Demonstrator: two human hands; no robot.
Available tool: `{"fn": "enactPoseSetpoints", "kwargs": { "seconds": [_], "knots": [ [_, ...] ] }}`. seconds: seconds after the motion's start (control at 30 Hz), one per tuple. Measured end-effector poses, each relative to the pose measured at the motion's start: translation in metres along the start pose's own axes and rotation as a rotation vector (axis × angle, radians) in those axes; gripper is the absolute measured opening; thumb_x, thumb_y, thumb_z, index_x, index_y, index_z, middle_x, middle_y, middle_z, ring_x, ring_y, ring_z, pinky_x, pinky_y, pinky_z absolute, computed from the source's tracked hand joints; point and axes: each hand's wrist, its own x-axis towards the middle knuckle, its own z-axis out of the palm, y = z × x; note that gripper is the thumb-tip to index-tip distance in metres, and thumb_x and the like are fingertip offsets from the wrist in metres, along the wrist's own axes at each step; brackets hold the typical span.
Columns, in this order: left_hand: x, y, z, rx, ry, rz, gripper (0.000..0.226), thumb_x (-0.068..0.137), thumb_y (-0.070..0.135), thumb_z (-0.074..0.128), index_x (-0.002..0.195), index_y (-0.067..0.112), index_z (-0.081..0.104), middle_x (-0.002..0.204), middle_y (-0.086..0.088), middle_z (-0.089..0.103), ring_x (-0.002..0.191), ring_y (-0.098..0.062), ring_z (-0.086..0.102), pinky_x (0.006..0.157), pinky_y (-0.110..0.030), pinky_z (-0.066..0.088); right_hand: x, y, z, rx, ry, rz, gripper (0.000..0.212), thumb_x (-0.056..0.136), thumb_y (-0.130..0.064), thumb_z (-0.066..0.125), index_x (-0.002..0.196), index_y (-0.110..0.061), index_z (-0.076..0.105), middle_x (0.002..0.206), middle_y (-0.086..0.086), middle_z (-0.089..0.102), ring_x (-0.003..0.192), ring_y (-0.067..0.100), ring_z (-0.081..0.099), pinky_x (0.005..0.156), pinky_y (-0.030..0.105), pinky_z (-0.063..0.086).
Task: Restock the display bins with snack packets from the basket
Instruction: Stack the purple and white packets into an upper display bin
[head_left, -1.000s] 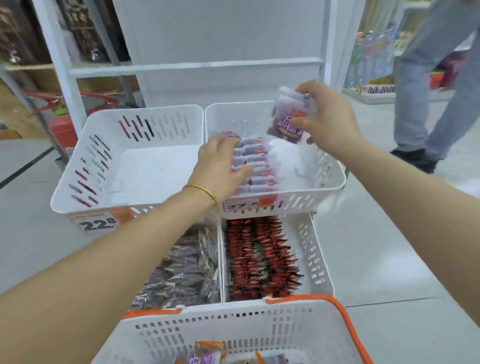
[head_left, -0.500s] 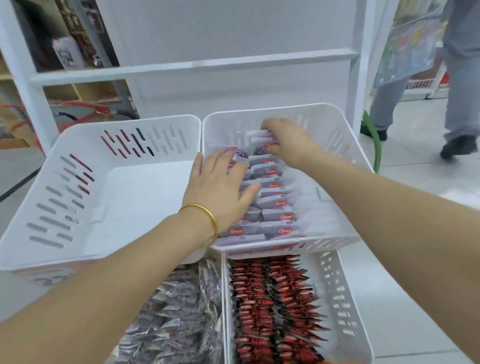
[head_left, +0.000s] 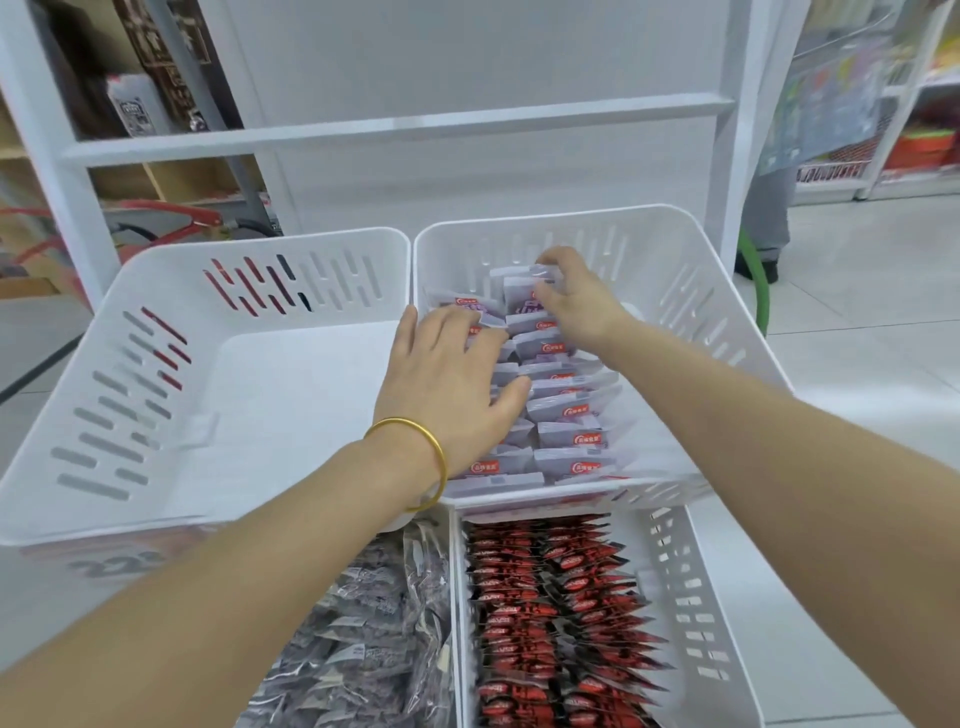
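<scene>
In the upper-right display bin (head_left: 680, 244), my right hand (head_left: 584, 309) pinches the rearmost snack packet (head_left: 518, 290), just beyond my flat, straight-fingered left hand (head_left: 447, 387).

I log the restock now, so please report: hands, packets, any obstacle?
Left hand flat on packet row. Right hand pinches back packet in upper right bin. No obstacle seen.
</scene>
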Motion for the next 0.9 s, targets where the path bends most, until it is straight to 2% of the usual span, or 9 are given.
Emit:
{"fn": "enactPoseSetpoints", "kwargs": {
  "seconds": [0.1,0.2,0.33,0.47,0.57,0.63,0.73,0.8,0.9],
  "knots": [
    [0.001,-0.001,0.001,0.01,0.007,-0.003,0.054,0.09,0.054,0.031,0.133,0.025,0.045,0.146,-0.002,0.034,0.139,-0.019,0.018,0.116,-0.039,-0.004,0.005,-0.003,0.003,-0.097,-0.074,0.061,0.041,0.099,-0.024,0.038,0.138,-0.019,0.029,0.132,0.021,0.039,0.109,0.035,0.049,0.08,0.032,0.041],
    [0.001,0.0,0.002,0.019,0.001,-0.002,0.05,0.091,0.05,0.038,0.133,0.024,0.045,0.145,-0.002,0.034,0.139,-0.02,0.019,0.116,-0.04,-0.004,0.0,-0.006,-0.008,-0.088,-0.177,0.118,0.048,0.099,-0.033,0.039,0.143,-0.025,0.021,0.136,0.014,0.04,0.111,0.031,0.047,0.08,0.034,0.042],
    [0.004,-0.004,-0.007,-0.071,-0.043,-0.006,0.06,0.084,0.054,0.031,0.131,0.022,0.049,0.14,-0.004,0.041,0.134,-0.023,0.027,0.117,-0.04,0.006,-0.038,-0.017,-0.028,-0.101,0.041,-0.031,0.051,0.098,-0.028,0.045,0.145,-0.025,0.025,0.143,0.016,0.036,0.126,0.032,0.042,0.104,0.035,0.032],
    [-0.024,-0.002,-0.032,-0.222,0.082,0.052,0.065,0.077,0.052,0.029,0.122,0.015,0.058,0.128,-0.006,0.053,0.126,-0.026,0.038,0.111,-0.035,0.022,-0.124,-0.045,-0.039,-0.077,0.127,-0.202,0.046,0.096,-0.02,0.048,0.14,-0.023,0.037,0.132,0.004,0.043,0.125,0.015,0.039,0.096,0.017,0.026],
    [-0.088,0.011,-0.048,-0.331,0.155,0.119,0.05,0.081,0.041,0.04,0.113,0.01,0.063,0.121,-0.01,0.058,0.121,-0.03,0.043,0.106,-0.031,0.024,-0.209,-0.06,-0.041,0.068,0.111,-0.204,0.037,0.096,-0.017,0.051,0.131,-0.026,0.047,0.119,-0.01,0.045,0.116,0.005,0.044,0.095,0.014,0.031],
    [-0.148,0.02,-0.047,-0.38,0.092,0.114,0.044,0.084,0.036,0.043,0.114,0.01,0.062,0.123,-0.009,0.056,0.122,-0.028,0.041,0.106,-0.028,0.02,-0.27,-0.058,-0.03,0.177,0.098,-0.141,0.03,0.095,-0.016,0.053,0.121,-0.031,0.052,0.116,-0.01,0.052,0.107,-0.001,0.051,0.09,0.011,0.037],
    [-0.243,0.03,-0.03,-0.388,-0.138,0.092,0.045,0.085,0.038,0.041,0.115,0.011,0.062,0.126,-0.009,0.054,0.124,-0.029,0.041,0.108,-0.029,0.02,-0.368,-0.035,0.005,0.239,-0.022,0.056,0.026,0.094,-0.013,0.055,0.11,-0.033,0.057,0.11,-0.01,0.059,0.092,-0.012,0.054,0.077,0.004,0.04],
    [-0.3,0.035,-0.017,-0.367,-0.302,0.111,0.047,0.082,0.038,0.04,0.113,0.011,0.063,0.122,-0.01,0.056,0.12,-0.033,0.046,0.106,-0.032,0.024,-0.429,-0.014,0.025,0.183,-0.15,0.171,0.024,0.093,-0.012,0.056,0.108,-0.03,0.059,0.111,-0.011,0.06,0.092,-0.005,0.056,0.082,0.012,0.045],
    [-0.356,0.042,-0.007,-0.267,-0.491,0.145,0.046,0.082,0.036,0.039,0.11,0.012,0.066,0.123,-0.013,0.058,0.119,-0.036,0.047,0.105,-0.04,0.033,-0.492,0.015,0.043,0.064,-0.265,0.302,0.023,0.092,-0.01,0.056,0.11,-0.022,0.063,0.107,-0.008,0.06,0.087,0.004,0.056,0.082,0.012,0.046]
  ]
}}
